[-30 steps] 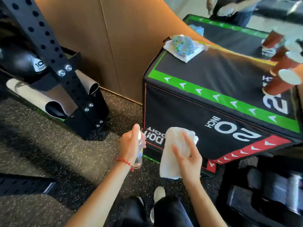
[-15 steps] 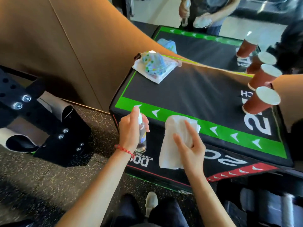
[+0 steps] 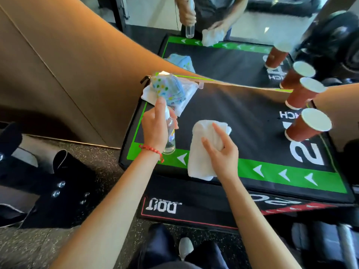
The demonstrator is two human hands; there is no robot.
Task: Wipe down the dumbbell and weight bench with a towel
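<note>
Towel (image 3: 202, 150): white, folded, draped over the right hand (image 3: 223, 154), which grips it with thumb and fingers curled round the cloth; it hangs above the near green edge of the box (image 3: 252, 117), and I cannot tell whether it touches the top.
Dumbbell (image 3: 334, 243): dark shapes with a metal bar at the lower right on the floor look like one, though blurred and partly cut off; no hand near it.
Bench: not identifiable in this view; the black perforated frame (image 3: 48, 187) at the lower left may belong to other gym gear.
Left hand (image 3: 155, 131): wrapped round a small clear bottle (image 3: 170, 136), forefinger on the white spray head, nozzle pointing over the box top and away from the towel's side.
Box top: spotted cloth (image 3: 167, 88) on a white one at the far left corner; cups (image 3: 307, 125) along the right edge.
Mirror: beyond the box, showing the same bottle and towel reflected.
Progress: judged as early preparation, towel and spray both in hand.
Left: wetting the towel if that is intended, then wiping the dumbbell and the bench, neither visibly touched.
</note>
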